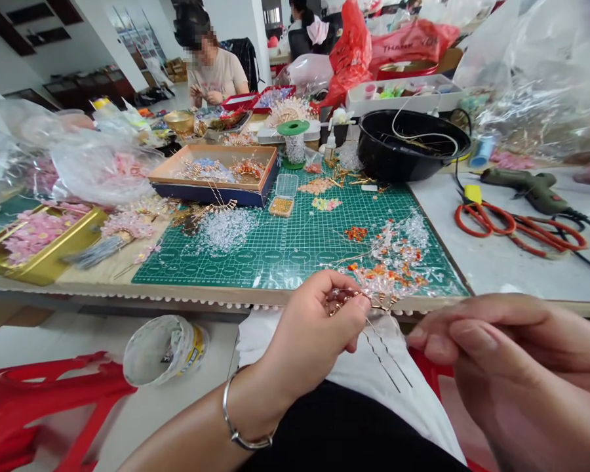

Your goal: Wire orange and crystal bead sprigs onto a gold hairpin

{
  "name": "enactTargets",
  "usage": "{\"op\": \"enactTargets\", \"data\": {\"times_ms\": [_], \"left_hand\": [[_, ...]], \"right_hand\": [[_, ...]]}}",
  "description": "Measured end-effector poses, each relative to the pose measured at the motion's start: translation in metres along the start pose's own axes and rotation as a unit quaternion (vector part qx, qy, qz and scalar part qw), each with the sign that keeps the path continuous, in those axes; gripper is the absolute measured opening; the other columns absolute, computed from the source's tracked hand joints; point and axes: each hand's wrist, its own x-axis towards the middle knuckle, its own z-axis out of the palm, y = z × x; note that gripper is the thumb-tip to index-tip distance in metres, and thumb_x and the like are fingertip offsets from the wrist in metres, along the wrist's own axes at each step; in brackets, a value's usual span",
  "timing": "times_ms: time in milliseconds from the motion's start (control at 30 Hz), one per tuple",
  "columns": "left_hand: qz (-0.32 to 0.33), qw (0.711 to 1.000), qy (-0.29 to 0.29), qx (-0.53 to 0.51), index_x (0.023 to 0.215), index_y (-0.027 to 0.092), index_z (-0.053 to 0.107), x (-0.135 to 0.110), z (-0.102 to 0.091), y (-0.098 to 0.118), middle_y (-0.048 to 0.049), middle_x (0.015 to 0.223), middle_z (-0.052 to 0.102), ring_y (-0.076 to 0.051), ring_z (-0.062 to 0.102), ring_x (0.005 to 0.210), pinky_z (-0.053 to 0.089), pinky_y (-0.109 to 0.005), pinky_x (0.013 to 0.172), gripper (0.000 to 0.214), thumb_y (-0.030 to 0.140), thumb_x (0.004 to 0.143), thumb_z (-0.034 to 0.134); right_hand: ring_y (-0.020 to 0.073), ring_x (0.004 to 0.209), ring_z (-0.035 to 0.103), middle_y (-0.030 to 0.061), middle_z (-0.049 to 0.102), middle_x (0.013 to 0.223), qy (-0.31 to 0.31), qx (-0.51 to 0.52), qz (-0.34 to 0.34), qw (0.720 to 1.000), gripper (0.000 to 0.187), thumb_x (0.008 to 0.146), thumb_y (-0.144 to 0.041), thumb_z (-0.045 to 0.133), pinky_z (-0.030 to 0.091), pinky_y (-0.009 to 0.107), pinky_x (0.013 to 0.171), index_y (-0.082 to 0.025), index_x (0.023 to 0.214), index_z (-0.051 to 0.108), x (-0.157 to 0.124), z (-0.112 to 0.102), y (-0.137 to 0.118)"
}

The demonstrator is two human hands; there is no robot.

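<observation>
My left hand [319,318] is closed on a beaded hairpin [384,354] near the table's front edge. The hairpin's two wavy metal prongs point down and to the right, over a white cloth on my lap. Gold wirework and clear beads show beside my thumb; my fingers hide part of the ornament. To the right, my right hand [511,360] is pinched, thumb against fingers, and whatever is between them is too small to make out. Just beyond the hairpin, orange and clear beads [393,262] lie on the green cutting mat [285,252].
A pile of clear beads [226,229] and an open box [216,183] of ornaments lie left. Orange-handled scissors [486,219], a glue gun [521,187] and a black basin [408,151] stand right. Below are a bucket [160,354] and red stool [54,393]. A person [216,72] sits opposite.
</observation>
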Motion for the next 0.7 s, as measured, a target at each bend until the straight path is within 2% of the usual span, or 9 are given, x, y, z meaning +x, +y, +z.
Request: {"op": "enactTargets", "data": {"times_ms": [67, 167, 300, 367, 500, 633, 700], "left_hand": [[-0.023, 0.999, 0.004, -0.023, 0.09, 0.022, 0.056, 0.0, 0.001, 0.001, 0.0108, 0.053, 0.046, -0.004, 0.039, 0.043, 0.028, -0.015, 0.041, 0.014, 0.029, 0.086, 0.067], [-0.043, 0.997, 0.003, -0.067, 0.089, 0.022, 0.054, 0.001, 0.002, 0.003, 0.0111, 0.054, 0.047, -0.003, 0.036, 0.041, 0.026, -0.015, 0.04, 0.019, 0.029, 0.082, 0.07], [-0.036, 0.996, -0.004, -0.084, 0.086, 0.02, 0.054, 0.001, 0.0, 0.006, 0.0102, 0.056, 0.048, -0.002, 0.037, 0.043, 0.028, -0.014, 0.043, 0.026, 0.034, 0.082, 0.076], [-0.03, 0.997, -0.007, -0.075, 0.084, 0.019, 0.055, 0.0, -0.001, 0.007, 0.0104, 0.053, 0.046, -0.002, 0.037, 0.044, 0.028, -0.014, 0.044, 0.031, 0.039, 0.083, 0.079], [-0.025, 0.997, -0.019, -0.076, 0.081, 0.018, 0.055, 0.001, -0.003, 0.007, 0.01, 0.052, 0.046, -0.002, 0.037, 0.043, 0.029, -0.014, 0.044, 0.038, 0.047, 0.085, 0.08], [-0.027, 0.996, -0.022, -0.083, 0.079, 0.018, 0.055, 0.002, -0.003, 0.005, 0.0104, 0.051, 0.044, -0.001, 0.036, 0.043, 0.03, -0.013, 0.044, 0.039, 0.048, 0.086, 0.079], [-0.027, 0.996, -0.022, -0.082, 0.079, 0.018, 0.055, 0.003, -0.003, 0.005, 0.0105, 0.051, 0.044, -0.001, 0.036, 0.043, 0.03, -0.013, 0.044, 0.039, 0.048, 0.086, 0.079]], "right_hand": [[0.0212, 0.061, 0.07, -0.0025, 0.074, 0.071, -0.024, -0.081, -0.02, 0.996, 0.008, 0.089, -0.044, 0.073, 0.064, 0.03, 0.056, -0.039, 0.084, 0.074, 0.0, 0.002, -0.006], [0.0219, 0.066, 0.071, -0.0026, 0.076, 0.081, -0.063, -0.185, -0.101, 0.976, 0.006, 0.093, -0.045, 0.068, 0.057, 0.028, 0.047, -0.041, 0.091, 0.071, 0.002, 0.002, -0.011], [0.02, 0.076, 0.071, -0.0002, 0.073, 0.084, -0.114, -0.228, -0.246, 0.935, 0.009, 0.095, -0.024, 0.063, 0.058, 0.03, 0.06, -0.033, 0.095, 0.067, 0.01, 0.005, -0.015], [0.017, 0.078, 0.069, 0.0007, 0.071, 0.083, -0.128, -0.243, -0.289, 0.917, 0.011, 0.094, -0.017, 0.063, 0.058, 0.028, 0.066, -0.027, 0.094, 0.066, 0.014, 0.007, -0.015], [0.0172, 0.083, 0.066, 0.0019, 0.07, 0.087, -0.11, -0.275, -0.29, 0.91, 0.009, 0.094, -0.015, 0.065, 0.055, 0.032, 0.074, -0.025, 0.096, 0.066, 0.013, 0.009, -0.011], [0.0178, 0.077, 0.065, -0.0003, 0.071, 0.086, -0.092, -0.338, -0.316, 0.882, 0.006, 0.092, -0.018, 0.068, 0.048, 0.036, 0.071, -0.024, 0.093, 0.066, 0.012, 0.004, -0.005], [0.0192, 0.075, 0.065, -0.0003, 0.07, 0.084, -0.072, -0.346, -0.312, 0.882, 0.005, 0.09, -0.019, 0.069, 0.047, 0.038, 0.07, -0.024, 0.09, 0.066, 0.013, 0.002, -0.004]]}}
